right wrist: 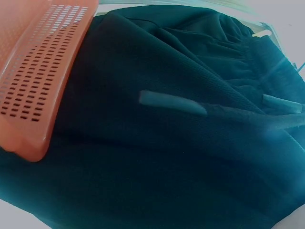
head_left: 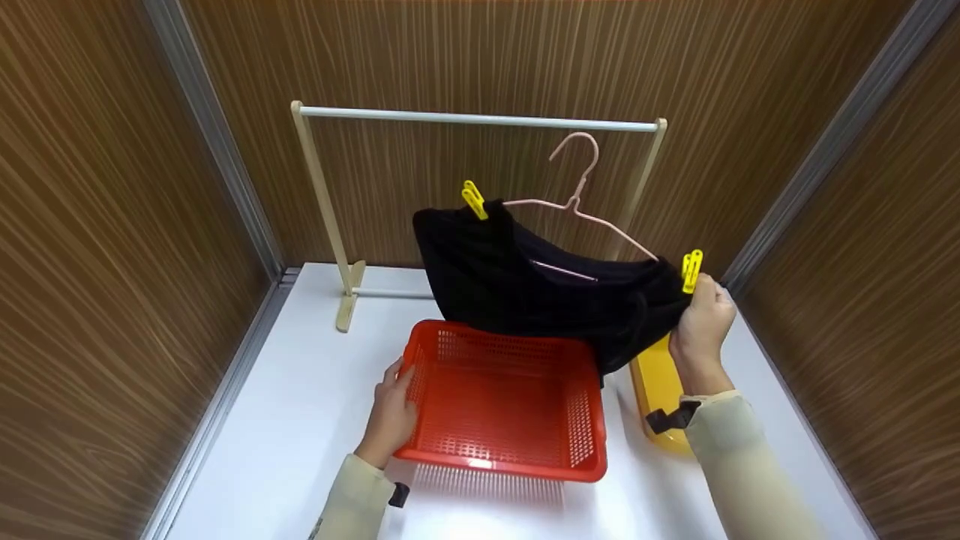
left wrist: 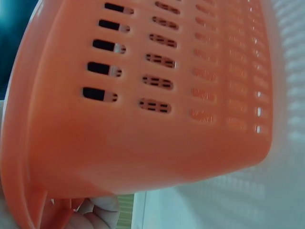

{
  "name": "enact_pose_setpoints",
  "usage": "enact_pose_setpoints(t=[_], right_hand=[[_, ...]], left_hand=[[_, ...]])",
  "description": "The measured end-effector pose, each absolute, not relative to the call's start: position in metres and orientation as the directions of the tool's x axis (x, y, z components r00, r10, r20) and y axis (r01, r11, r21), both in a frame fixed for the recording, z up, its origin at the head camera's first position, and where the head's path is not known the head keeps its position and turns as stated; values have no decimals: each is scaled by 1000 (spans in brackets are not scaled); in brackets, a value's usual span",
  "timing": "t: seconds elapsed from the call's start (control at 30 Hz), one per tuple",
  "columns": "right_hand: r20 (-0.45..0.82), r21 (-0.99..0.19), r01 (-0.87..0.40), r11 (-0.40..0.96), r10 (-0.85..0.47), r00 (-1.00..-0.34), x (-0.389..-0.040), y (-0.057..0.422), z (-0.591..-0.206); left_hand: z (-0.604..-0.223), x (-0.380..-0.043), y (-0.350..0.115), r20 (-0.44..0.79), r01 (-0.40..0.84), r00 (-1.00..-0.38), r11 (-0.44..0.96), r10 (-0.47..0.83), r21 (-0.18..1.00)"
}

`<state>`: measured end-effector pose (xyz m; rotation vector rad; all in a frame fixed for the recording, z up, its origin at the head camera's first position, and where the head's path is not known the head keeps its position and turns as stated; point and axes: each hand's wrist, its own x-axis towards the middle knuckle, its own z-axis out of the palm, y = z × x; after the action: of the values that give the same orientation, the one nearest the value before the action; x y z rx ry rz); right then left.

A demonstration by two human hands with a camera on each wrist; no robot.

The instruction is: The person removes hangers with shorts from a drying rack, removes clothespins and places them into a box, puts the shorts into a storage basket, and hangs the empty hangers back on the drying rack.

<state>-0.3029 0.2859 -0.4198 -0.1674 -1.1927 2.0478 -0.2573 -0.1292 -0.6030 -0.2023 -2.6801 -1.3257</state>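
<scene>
My left hand (head_left: 391, 414) grips the left rim of a red plastic basket (head_left: 487, 469), which is tilted and appears empty inside. In the left wrist view, fingers (left wrist: 106, 208) curl under the basket's rim. My right hand (head_left: 703, 322) holds the waist corner of black drawstring pants (head_left: 480, 270), right below a yellow clip (head_left: 691, 271). Another yellow clip (head_left: 474, 200) pinches the opposite waist corner. A pink hanger (head_left: 576, 199) rises from inside the waistband, its hook hanging free. The drawstring (right wrist: 174, 101) lies across the pants in the right wrist view.
Behind the pants stands a drying rack with a white bar (head_left: 480, 118) and wooden legs (head_left: 322, 199). A yellow tray (head_left: 660, 382) lies on the white table (head_left: 277, 405) under my right arm. Wood-grain panels (head_left: 105, 270) enclose the back and both sides.
</scene>
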Motion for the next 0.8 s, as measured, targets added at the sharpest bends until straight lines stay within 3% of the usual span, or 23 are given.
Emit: enact_pose_setpoints(t=[0.2, 0.37, 0.57, 0.8], right_hand=[[296, -743, -595, -306, 647, -703, -300, 282, -401], [307, -711, -607, -355, 620, -723, -289, 273, -397], [261, -748, -557, -360, 612, -746, -272, 256, -427], [152, -845, -407, -349, 572, -806, -259, 244, -477]], left_hand=[[-604, -261, -121, 225, 200, -974, 613, 38, 764], [-606, -264, -120, 326, 277, -945, 611, 34, 741], [-608, -265, -123, 425, 353, -904, 645, 48, 678], [-608, -265, -128, 353, 274, -936, 611, -9, 743]])
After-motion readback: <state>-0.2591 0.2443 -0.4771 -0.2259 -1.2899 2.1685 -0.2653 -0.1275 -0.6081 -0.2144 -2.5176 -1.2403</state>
